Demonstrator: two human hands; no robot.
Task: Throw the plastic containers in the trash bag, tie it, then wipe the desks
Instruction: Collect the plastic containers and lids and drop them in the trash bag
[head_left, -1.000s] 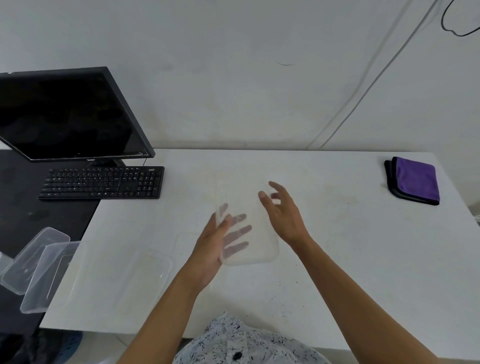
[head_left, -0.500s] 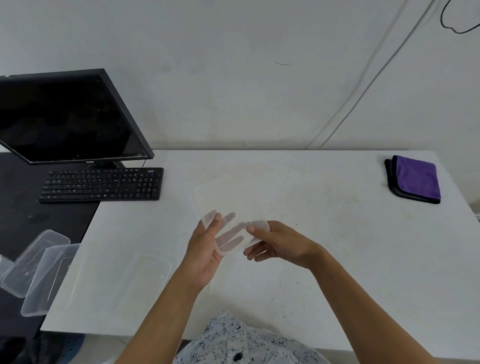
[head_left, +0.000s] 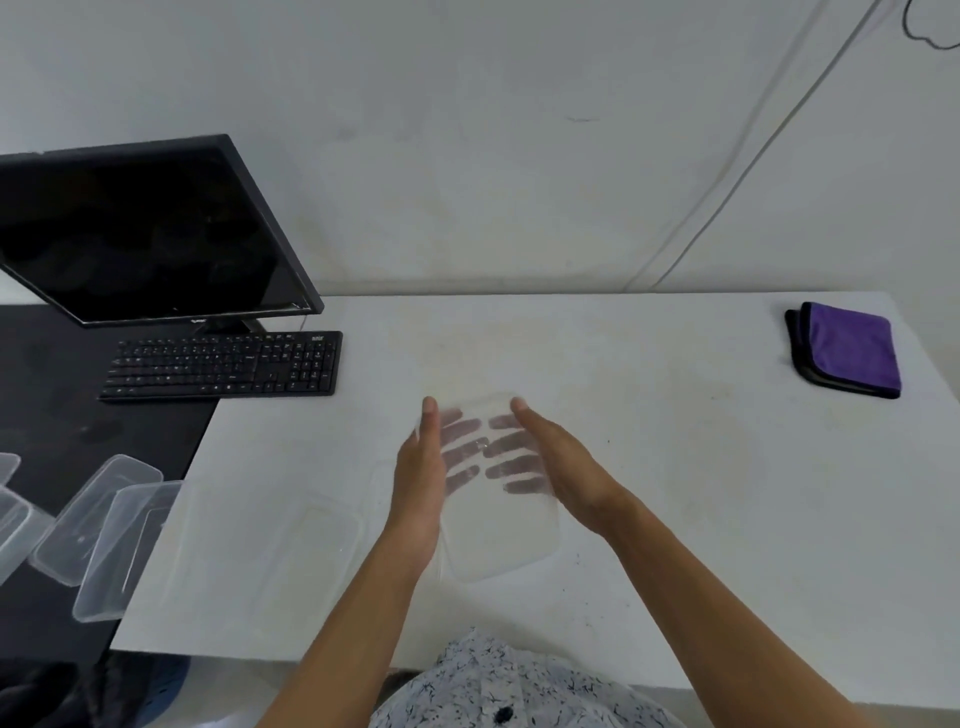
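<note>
A clear plastic container (head_left: 501, 540) is held above the white desk (head_left: 675, 493) between my two hands. My left hand (head_left: 418, 483) grips its left side and my right hand (head_left: 558, 467) its right side; the fingers of both show through the plastic from underneath. A second clear container (head_left: 291, 540) lies flat on the white desk to the left. Several more clear containers (head_left: 98, 525) lie on the black desk (head_left: 62, 431) at the left edge. No trash bag is clearly visible.
A black monitor (head_left: 140, 234) and a black keyboard (head_left: 223, 364) stand at the back left. A folded purple cloth (head_left: 849, 348) lies at the white desk's far right corner. The wall runs right behind the desks.
Both hands have closed in on the clear container and turned it flatter; my right hand moved from its edge to gripping its right side, fingers underneath.
</note>
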